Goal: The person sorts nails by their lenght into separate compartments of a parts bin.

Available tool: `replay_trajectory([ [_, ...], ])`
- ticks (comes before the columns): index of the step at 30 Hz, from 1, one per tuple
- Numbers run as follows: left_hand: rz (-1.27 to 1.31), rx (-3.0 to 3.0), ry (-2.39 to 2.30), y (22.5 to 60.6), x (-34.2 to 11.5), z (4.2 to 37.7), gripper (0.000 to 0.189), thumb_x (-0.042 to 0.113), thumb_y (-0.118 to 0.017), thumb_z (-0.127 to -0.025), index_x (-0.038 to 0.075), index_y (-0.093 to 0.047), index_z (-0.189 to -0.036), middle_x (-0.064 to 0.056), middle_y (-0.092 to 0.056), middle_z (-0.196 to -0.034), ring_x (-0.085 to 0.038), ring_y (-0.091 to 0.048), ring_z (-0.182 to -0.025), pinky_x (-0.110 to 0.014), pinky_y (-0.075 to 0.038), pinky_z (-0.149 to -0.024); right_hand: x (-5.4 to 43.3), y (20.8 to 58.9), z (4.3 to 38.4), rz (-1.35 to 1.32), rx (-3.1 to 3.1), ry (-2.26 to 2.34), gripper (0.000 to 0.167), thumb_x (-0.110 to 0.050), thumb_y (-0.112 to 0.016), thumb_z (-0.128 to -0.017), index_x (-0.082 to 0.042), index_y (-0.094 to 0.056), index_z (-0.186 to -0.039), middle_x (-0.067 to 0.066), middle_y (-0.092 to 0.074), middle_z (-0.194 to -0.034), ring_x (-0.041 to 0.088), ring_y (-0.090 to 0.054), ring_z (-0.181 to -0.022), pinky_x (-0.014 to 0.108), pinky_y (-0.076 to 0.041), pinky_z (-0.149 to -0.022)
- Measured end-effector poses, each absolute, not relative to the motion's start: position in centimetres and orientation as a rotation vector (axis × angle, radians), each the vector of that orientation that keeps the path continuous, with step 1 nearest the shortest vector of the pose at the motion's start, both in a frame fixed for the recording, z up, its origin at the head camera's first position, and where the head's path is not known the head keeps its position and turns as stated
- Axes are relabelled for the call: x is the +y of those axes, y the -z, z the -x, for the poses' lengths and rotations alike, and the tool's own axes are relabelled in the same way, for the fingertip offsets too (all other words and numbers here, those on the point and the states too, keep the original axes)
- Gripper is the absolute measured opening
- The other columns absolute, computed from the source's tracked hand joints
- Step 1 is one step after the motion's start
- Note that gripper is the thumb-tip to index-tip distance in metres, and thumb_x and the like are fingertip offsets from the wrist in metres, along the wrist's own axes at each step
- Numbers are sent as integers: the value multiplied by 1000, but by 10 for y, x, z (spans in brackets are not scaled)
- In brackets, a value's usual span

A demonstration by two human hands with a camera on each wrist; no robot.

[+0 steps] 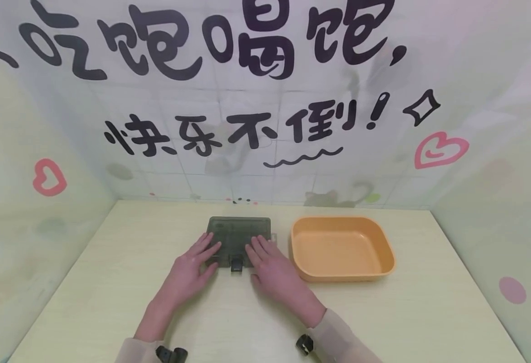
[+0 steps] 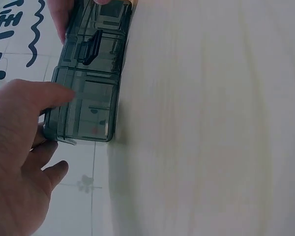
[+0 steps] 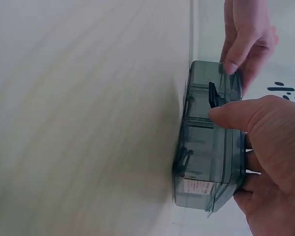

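Observation:
A dark translucent plastic storage box (image 1: 238,227) with divided compartments lies on the table, its lid down. The black latch (image 3: 213,94) on its front side sticks outward. My left hand (image 1: 189,272) rests at the box's left end, fingers spread on the lid and thumb (image 2: 59,94) near the front edge. On the right half of the lid lie the fairly straight fingers of my right hand (image 1: 274,269), with the thumb (image 3: 231,114) at the front right beside the latch. Small dark items (image 3: 185,160) show through the box's front wall.
An orange rectangular tray (image 1: 344,278) stands on the table just right of the box. A pale label (image 3: 197,187) is visible at the box's right end. Printed wall sheets (image 1: 229,181) enclose the table (image 1: 106,292) behind and on both sides.

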State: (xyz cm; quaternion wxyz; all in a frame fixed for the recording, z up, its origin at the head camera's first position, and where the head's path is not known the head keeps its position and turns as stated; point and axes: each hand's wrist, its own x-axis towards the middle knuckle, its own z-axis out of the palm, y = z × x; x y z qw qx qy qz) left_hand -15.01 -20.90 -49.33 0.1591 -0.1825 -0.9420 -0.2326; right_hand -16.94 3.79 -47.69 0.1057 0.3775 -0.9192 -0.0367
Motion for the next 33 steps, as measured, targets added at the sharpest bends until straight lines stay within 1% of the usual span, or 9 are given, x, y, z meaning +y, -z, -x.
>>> replay_trajectory([
  [6, 538, -2656, 577, 493, -209, 154, 53, -2, -88, -77, 0, -71, -127, -25, -57, -142, -45, -55, -130, -55, -51, -96, 37, 478, 170, -1107, -2641, 56, 49, -25, -69, -99, -10, -60, -144, 10, -53, -151, 29, -47, -142, 41, -38, -116],
  [10, 537, -2660, 535, 493, -206, 156, 51, -2, -88, -76, 0, -73, -124, -25, -59, -140, -47, -58, -125, -56, -51, -97, 36, 479, 173, -1085, -2598, 40, 39, -19, -68, -100, -12, -66, -138, 7, -59, -145, 24, -54, -136, 38, -41, -113],
  [14, 534, -2665, 518, 492, -203, 157, 49, -1, -88, -76, 0, -74, -122, -26, -60, -138, -48, -59, -123, -56, -51, -96, 36, 479, 177, -1081, -2552, 20, 34, -15, -69, -98, -13, -71, -132, 6, -64, -139, 21, -59, -130, 34, -44, -110],
  [18, 544, -2658, 493, 489, -201, 159, 48, -2, -88, -76, -1, -74, -121, -27, -60, -137, -48, -59, -123, -56, -52, -95, 37, 479, 177, -1104, -2600, 33, 38, -13, -68, -99, -9, -67, -137, 9, -60, -144, 23, -54, -135, 35, -41, -113],
  [22, 557, -2648, 454, 485, -200, 160, 47, -1, -89, -75, 0, -75, -120, -28, -61, -135, -48, -61, -121, -55, -53, -94, 38, 478, 173, -1165, -2682, 115, 46, -12, -60, -103, -4, -54, -148, 15, -47, -155, 27, -41, -146, 38, -31, -119],
  [24, 560, -2651, 426, 483, -200, 160, 46, -1, -89, -75, -1, -75, -119, -28, -62, -134, -47, -61, -120, -55, -53, -94, 37, 479, 173, -1193, -2694, 150, 49, -12, -58, -103, -4, -50, -151, 15, -43, -157, 28, -38, -148, 39, -28, -120],
  [26, 555, -2664, 393, 481, -200, 159, 45, -1, -89, -76, -1, -75, -118, -28, -63, -132, -47, -62, -120, -55, -54, -92, 36, 478, 173, -1213, -2683, 178, 52, -16, -61, -103, -5, -49, -152, 15, -43, -158, 28, -37, -148, 39, -28, -120],
  [31, 537, -2701, 344, 478, -199, 157, 42, 0, -88, -76, -1, -76, -117, -29, -64, -131, -47, -63, -119, -55, -56, -88, 33, 476, 174, -1238, -2594, 321, 63, -35, -71, -97, -8, -52, -150, 13, -48, -155, 27, -43, -145, 38, -33, -118],
  [33, 535, -2701, 355, 479, -198, 157, 42, -1, -88, -76, -1, -76, -117, -29, -64, -130, -46, -63, -119, -55, -56, -88, 32, 476, 175, -1242, -2566, 351, 67, -44, -73, -95, -8, -54, -149, 13, -50, -153, 27, -45, -143, 38, -35, -117],
])
